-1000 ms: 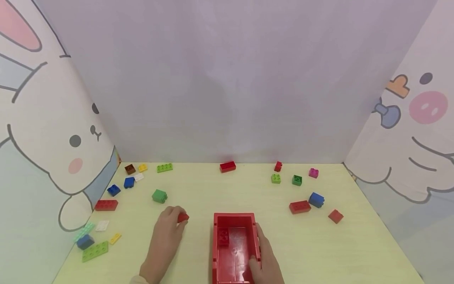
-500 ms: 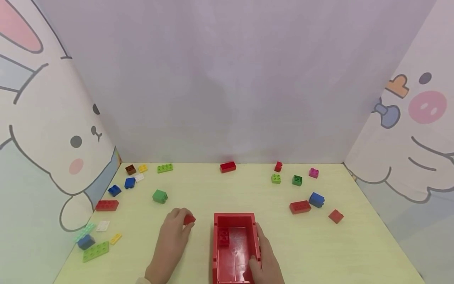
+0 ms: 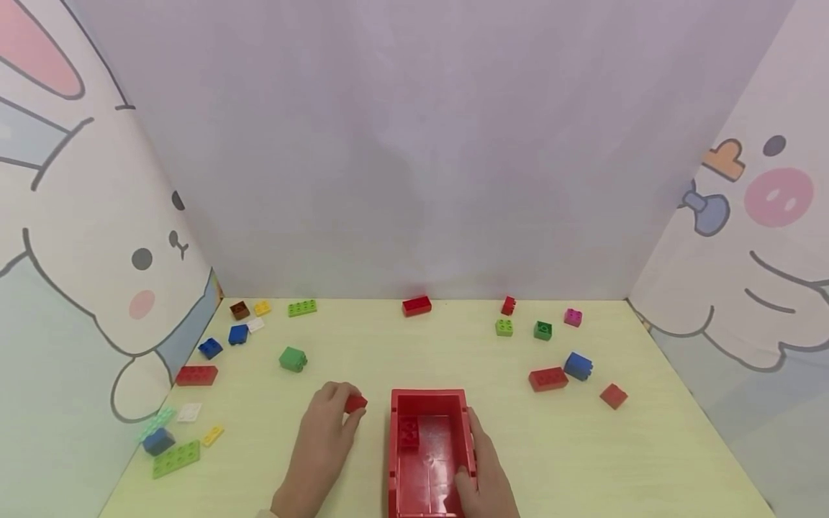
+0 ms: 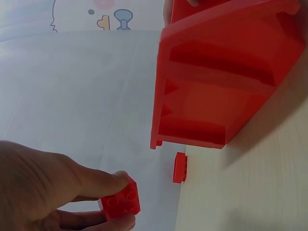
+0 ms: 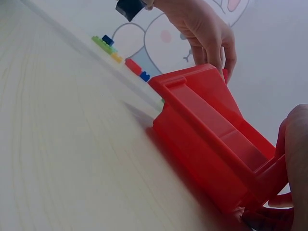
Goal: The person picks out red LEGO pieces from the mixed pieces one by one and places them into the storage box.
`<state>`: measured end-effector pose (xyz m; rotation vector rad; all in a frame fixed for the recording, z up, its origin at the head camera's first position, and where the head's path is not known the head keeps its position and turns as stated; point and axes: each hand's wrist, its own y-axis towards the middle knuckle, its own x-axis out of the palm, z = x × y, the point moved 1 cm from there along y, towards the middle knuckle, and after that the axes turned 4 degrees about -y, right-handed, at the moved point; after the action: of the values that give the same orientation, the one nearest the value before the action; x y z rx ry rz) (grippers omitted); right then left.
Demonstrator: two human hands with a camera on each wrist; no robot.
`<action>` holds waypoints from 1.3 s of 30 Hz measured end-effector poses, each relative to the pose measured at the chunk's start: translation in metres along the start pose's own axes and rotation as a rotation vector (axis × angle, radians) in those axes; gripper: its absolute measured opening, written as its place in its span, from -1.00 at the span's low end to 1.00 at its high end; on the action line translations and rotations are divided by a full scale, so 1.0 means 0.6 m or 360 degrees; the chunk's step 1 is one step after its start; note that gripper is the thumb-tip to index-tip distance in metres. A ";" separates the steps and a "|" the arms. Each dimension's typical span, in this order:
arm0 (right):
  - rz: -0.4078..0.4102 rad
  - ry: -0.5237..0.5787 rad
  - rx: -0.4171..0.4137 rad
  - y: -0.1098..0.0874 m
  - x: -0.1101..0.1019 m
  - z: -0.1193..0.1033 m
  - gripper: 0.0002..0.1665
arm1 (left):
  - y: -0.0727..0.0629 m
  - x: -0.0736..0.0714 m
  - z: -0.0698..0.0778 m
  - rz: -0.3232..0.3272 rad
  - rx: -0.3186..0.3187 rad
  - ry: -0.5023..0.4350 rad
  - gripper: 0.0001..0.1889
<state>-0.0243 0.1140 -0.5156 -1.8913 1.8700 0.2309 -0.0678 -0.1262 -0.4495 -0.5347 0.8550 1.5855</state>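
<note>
My left hand (image 3: 326, 428) pinches a small red toy brick (image 4: 121, 199) between thumb and fingers, its studs showing in the left wrist view. It is to the left of a red plastic box (image 3: 394, 460). My right hand (image 3: 487, 475) grips the box by its right wall, thumb over the rim and fingers along the outside. Inside the box, near its left wall, lies one red brick (image 3: 409, 432). Part of the box's near end is cut off at the bottom of the head view.
Loose bricks lie along the left side, among them a green brick (image 3: 293, 359) and a lime plate (image 3: 176, 459). At the back is a red brick (image 3: 417, 306). On the right lie another red brick (image 3: 547, 379) and a blue brick (image 3: 578, 365). Walls enclose the table.
My left hand has moved right with the red brick, closer to the box. The right hand and the box have stayed in place.
</note>
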 end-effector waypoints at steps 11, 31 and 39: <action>0.0022 -0.0030 0.0004 0.002 0.000 0.004 0.19 | -0.006 0.010 0.013 0.0033 0.0049 0.0000 -0.73; -0.0017 0.0027 0.0055 -0.001 0.002 -0.003 0.19 | -0.011 0.034 0.034 -0.0054 0.0219 -0.0039 -0.73; -0.0015 0.0025 0.0062 0.000 0.003 -0.001 0.19 | -0.017 0.047 0.041 -0.0131 0.0311 -0.0086 -0.71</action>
<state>-0.0244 0.1122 -0.5160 -1.8804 1.8620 0.1758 -0.0606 -0.0891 -0.4578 -0.3811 0.9242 1.4172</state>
